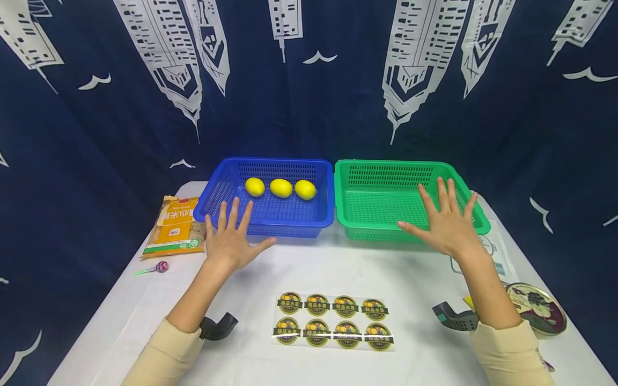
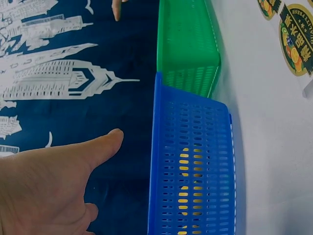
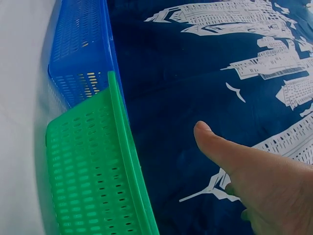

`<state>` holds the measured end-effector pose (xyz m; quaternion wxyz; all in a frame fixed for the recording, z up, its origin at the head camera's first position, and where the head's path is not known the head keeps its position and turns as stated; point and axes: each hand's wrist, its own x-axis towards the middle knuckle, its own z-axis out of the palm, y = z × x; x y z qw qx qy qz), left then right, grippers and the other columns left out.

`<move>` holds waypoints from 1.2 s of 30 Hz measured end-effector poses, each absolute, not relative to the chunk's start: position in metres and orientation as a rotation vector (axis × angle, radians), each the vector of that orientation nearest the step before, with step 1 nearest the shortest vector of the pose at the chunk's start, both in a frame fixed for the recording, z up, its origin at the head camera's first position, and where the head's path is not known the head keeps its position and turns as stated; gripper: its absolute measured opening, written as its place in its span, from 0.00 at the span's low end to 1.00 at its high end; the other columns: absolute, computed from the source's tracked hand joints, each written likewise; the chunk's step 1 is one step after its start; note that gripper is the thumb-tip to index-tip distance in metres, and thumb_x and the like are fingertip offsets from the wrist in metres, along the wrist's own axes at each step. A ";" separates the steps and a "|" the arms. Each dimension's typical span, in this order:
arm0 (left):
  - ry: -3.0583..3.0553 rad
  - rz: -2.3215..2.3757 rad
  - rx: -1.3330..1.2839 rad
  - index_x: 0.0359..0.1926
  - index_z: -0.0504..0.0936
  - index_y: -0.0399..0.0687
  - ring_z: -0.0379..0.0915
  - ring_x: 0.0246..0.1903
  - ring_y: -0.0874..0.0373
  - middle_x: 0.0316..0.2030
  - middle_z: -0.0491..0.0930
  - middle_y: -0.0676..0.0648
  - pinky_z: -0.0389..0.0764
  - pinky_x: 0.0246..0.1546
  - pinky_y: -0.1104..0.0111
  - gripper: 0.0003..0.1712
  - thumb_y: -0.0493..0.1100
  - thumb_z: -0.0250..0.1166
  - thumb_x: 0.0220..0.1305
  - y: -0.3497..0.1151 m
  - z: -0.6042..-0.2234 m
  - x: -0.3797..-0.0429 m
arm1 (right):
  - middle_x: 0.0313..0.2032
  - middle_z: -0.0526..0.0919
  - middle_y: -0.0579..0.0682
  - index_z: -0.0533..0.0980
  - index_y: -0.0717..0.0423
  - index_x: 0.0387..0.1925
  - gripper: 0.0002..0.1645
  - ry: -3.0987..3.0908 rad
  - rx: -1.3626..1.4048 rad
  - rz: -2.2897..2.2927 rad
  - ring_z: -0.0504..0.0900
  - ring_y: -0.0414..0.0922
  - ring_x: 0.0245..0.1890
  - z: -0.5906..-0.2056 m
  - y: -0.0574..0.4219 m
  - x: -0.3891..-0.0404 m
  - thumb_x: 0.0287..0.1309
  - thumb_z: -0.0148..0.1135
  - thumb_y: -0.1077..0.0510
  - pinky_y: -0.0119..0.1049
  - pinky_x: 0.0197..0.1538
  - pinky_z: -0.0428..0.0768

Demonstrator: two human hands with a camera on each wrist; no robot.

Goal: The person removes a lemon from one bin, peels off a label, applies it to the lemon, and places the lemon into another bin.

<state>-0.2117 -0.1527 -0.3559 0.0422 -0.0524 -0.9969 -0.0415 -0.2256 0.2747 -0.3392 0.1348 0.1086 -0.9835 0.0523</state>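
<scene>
In the head view, my left hand (image 1: 228, 244) is spread wide with straight fingers above the near left corner of a blue basket (image 1: 289, 224). Three yellow lemons (image 1: 281, 188) sit in a row inside it. My right hand (image 1: 449, 228), fingers likewise splayed, hovers over the near right part of a green basket (image 1: 376, 234) that stands beside the blue one. Neither hand holds anything. A sheet of round fruit stickers (image 1: 333, 323) lies on the table between my forearms. The left wrist view shows the lemons only as yellow patches through the slots of the blue basket (image 2: 195, 112).
An orange snack bag (image 1: 176, 228) and a lollipop (image 1: 159, 267) lie at the left. On the right are a round dark-lidded tin (image 1: 537, 308) and a flat clear package (image 1: 502, 252), partly behind my arm. A navy curtain (image 1: 309, 107) hangs behind the baskets.
</scene>
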 end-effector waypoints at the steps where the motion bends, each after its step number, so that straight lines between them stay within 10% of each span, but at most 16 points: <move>1: -3.043 -0.131 -0.159 0.72 0.39 0.53 0.18 0.67 0.41 0.71 0.31 0.40 0.18 0.60 0.42 0.57 0.79 0.45 0.52 -0.153 -0.355 -0.212 | 0.69 0.26 0.62 0.40 0.50 0.72 0.56 -2.835 0.323 0.169 0.18 0.54 0.66 -0.338 0.274 -0.226 0.53 0.48 0.26 0.63 0.56 0.14; 13: -2.625 -0.578 -0.169 0.71 0.48 0.49 0.27 0.68 0.41 0.69 0.43 0.35 0.42 0.64 0.41 0.46 0.59 0.59 0.60 -0.160 -0.368 -0.211 | 0.61 0.64 0.62 0.70 0.56 0.58 0.31 -2.467 0.441 0.673 0.60 0.61 0.60 -0.322 0.226 -0.261 0.55 0.65 0.49 0.60 0.60 0.58; 27: -2.088 -1.501 0.249 0.71 0.47 0.52 0.63 0.49 0.43 0.51 0.61 0.36 0.73 0.45 0.57 0.41 0.50 0.59 0.64 -0.163 -0.418 -0.222 | 0.57 0.73 0.50 0.72 0.49 0.58 0.31 -2.522 1.081 0.863 0.68 0.48 0.59 -0.281 0.140 -0.385 0.52 0.67 0.48 0.47 0.61 0.66; 36: -1.602 -2.134 0.222 0.68 0.55 0.53 0.77 0.42 0.50 0.39 0.75 0.43 0.76 0.51 0.61 0.36 0.41 0.61 0.63 -0.154 -0.444 -0.241 | 0.56 0.75 0.51 0.73 0.51 0.57 0.30 -2.801 1.211 0.804 0.72 0.50 0.56 -0.318 0.099 -0.445 0.51 0.68 0.51 0.47 0.59 0.70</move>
